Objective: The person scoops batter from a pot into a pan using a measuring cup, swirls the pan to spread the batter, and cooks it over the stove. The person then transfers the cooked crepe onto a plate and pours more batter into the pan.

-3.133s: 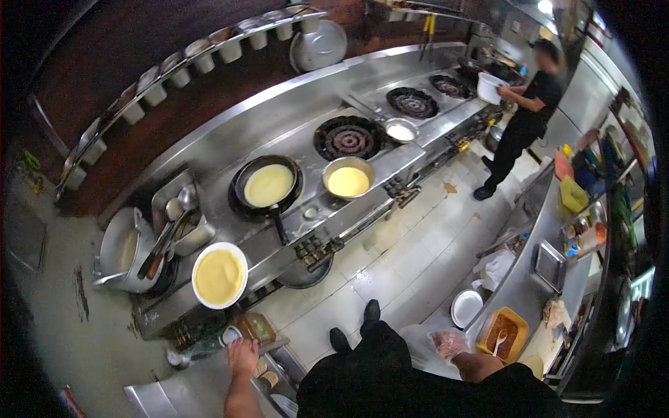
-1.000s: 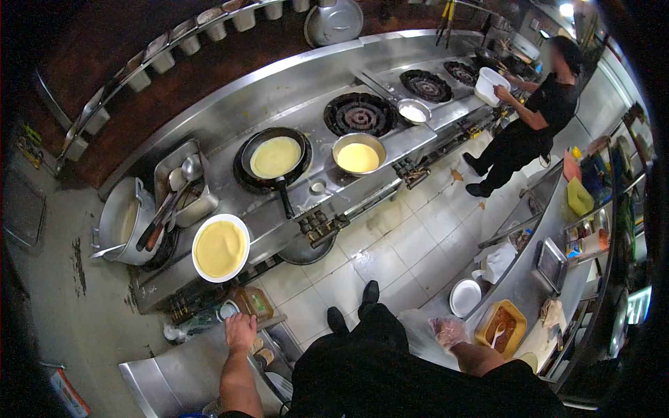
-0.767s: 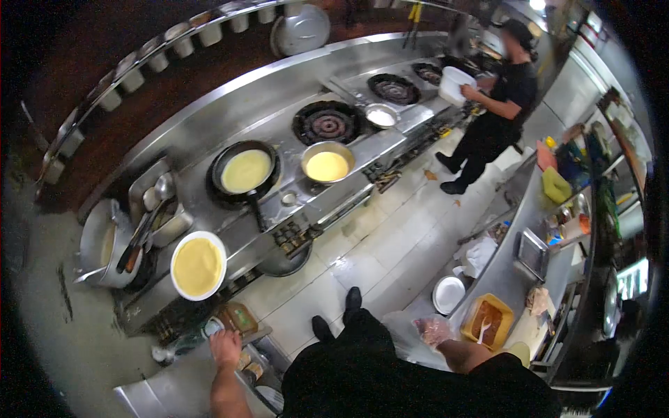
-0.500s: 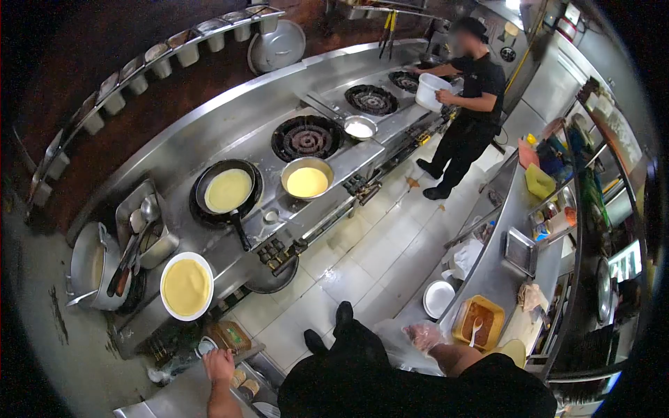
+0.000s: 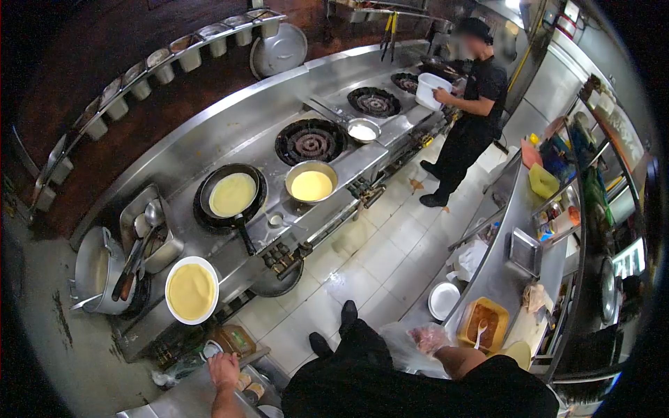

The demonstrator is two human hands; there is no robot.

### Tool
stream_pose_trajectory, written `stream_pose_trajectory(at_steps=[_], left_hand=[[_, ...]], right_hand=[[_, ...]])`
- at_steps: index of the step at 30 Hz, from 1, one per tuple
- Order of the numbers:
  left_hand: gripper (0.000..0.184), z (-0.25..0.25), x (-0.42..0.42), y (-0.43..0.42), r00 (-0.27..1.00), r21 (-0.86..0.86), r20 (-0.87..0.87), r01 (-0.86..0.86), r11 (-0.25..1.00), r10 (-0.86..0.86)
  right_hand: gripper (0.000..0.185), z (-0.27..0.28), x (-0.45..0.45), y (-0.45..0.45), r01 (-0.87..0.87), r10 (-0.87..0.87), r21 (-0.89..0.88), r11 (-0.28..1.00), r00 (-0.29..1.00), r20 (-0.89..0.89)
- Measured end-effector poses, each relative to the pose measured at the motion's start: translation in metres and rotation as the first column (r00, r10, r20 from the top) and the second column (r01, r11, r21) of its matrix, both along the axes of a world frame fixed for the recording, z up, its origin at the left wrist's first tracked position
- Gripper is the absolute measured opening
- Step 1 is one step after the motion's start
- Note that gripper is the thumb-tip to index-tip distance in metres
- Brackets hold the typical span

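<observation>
My left hand [image 5: 224, 369] rests at the edge of a metal counter [image 5: 182, 400], knuckles up, beside a small white-rimmed cup [image 5: 211, 350]. Its fingertips are partly hidden. My right hand [image 5: 428, 339] has its fingers bent into a clear plastic bag [image 5: 398, 345], left of a yellow tub of reddish-brown filling [image 5: 490, 317] with a white spoon [image 5: 481, 333]. On the stove, a pale yellow crepe [image 5: 233, 194] lies in a black frying pan [image 5: 249, 240]. A metal bowl of yellow batter [image 5: 311, 185] stands beside it. A stack of yellow crepes [image 5: 191, 291] lies on a white plate [image 5: 213, 306].
Left of the plate are a large pot [image 5: 90, 268] and a metal bin with ladles [image 5: 166, 244]. A co-worker [image 5: 481, 90] stands farther along the stove with a white bucket [image 5: 426, 90]. A metal tray [image 5: 524, 251] and a white bowl [image 5: 444, 299] are right.
The view has shifted slightly. The co-worker's reaching arm has drawn back from the far burner toward the white bucket. My hands stay in nearly the same places.
</observation>
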State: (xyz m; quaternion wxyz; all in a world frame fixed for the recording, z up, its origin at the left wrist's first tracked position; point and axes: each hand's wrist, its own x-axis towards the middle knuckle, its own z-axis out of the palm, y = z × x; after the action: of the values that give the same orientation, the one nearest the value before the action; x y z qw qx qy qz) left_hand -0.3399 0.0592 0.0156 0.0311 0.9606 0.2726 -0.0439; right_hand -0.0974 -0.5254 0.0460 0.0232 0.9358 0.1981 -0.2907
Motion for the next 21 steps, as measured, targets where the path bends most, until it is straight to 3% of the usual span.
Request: stream_pose_trajectory(at_steps=[3,5,6,9,12,15,18,21], left_hand=[[0.035,0.008,0.0,-0.003,0.998,0.022,0.031,0.05,0.999,-0.05],[0.034,0.017,0.004,-0.008,1.0,-0.001,-0.006,0.022,1.0,-0.022],[0.034,0.019,0.008,-0.007,1.0,-0.006,-0.014,0.006,1.0,-0.006],[0.033,0.004,0.001,-0.001,0.998,0.049,0.036,0.049,0.998,-0.05],[0.034,0.002,0.002,-0.003,0.999,0.072,0.022,0.041,0.997,-0.043],[0.034,-0.004,0.001,0.002,0.999,0.039,-0.004,0.037,0.999,-0.037],[0.034,-0.004,0.002,0.001,0.999,0.048,0.02,0.026,0.999,-0.027],[0.034,0.002,0.002,-0.002,1.0,0.029,0.024,0.019,0.999,-0.02]], right_hand=[[0.039,-0.046,-0.008,-0.019,0.106,-0.106,0.003,0.994,0.994,0.038],[0.039,-0.052,-0.016,-0.027,0.035,-0.038,0.026,0.999,0.993,0.115],[0.04,-0.05,-0.012,-0.025,-0.003,-0.004,0.04,0.999,0.986,0.164],[0.04,0.004,-0.004,0.004,0.036,-0.033,-0.052,0.998,0.999,0.042],[0.04,-0.121,-0.019,-0.061,-0.106,0.077,0.075,0.992,0.947,0.313],[0.04,-0.05,-0.01,-0.022,-0.006,-0.005,0.048,0.999,0.972,0.233],[0.04,-0.078,-0.013,-0.035,-0.018,-0.011,0.089,0.996,0.948,0.318],[0.042,-0.067,-0.009,-0.031,-0.001,-0.022,0.125,0.992,0.983,0.184]])
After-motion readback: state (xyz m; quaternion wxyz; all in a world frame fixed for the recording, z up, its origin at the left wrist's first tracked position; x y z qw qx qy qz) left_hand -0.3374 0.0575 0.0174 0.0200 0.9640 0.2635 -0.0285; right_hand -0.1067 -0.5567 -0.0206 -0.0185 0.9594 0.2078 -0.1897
